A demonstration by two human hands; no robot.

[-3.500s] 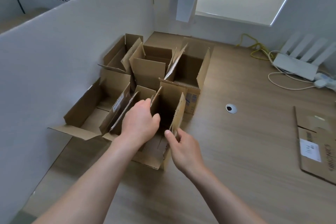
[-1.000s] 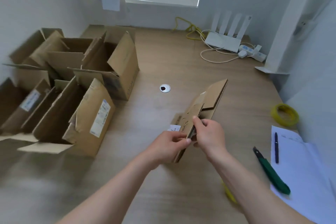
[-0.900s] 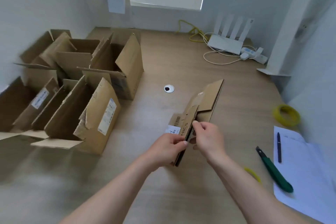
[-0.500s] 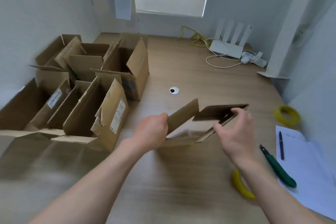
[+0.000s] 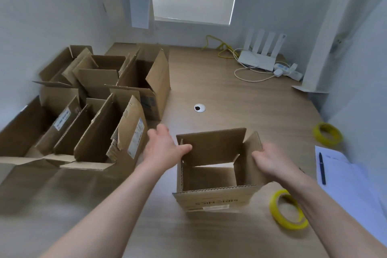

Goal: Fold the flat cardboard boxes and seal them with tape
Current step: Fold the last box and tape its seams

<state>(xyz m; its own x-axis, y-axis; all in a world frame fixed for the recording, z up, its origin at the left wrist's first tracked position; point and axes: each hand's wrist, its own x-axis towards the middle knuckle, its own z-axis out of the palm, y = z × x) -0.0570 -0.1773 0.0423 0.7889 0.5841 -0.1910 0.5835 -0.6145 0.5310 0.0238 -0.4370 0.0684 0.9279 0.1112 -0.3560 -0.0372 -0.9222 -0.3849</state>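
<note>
A small cardboard box [image 5: 211,197] stands opened into a square tube on the wooden table [image 5: 230,90], its flaps up and its near wall printed and labelled. My left hand [image 5: 164,147] lies with straight fingers against the box's left side, thumb at the far left corner. My right hand [image 5: 270,162] grips the right wall and flap. A yellow tape roll [image 5: 288,209] lies flat just right of the box, under my right forearm. A second yellow roll [image 5: 327,134] lies farther right, by the wall.
Several opened cardboard boxes [image 5: 100,123] crowd the table's left side against a white partition [image 5: 41,37]. White paper [image 5: 347,176] with a pen [image 5: 321,167] lies at the right edge. A router [image 5: 257,60] and cables sit at the back; a cable grommet [image 5: 199,108] is mid-table.
The flat box I held on edge has been pulled apart by both hands and now stands as a square tube. Before that I had turned away from the boxes at the left.
</note>
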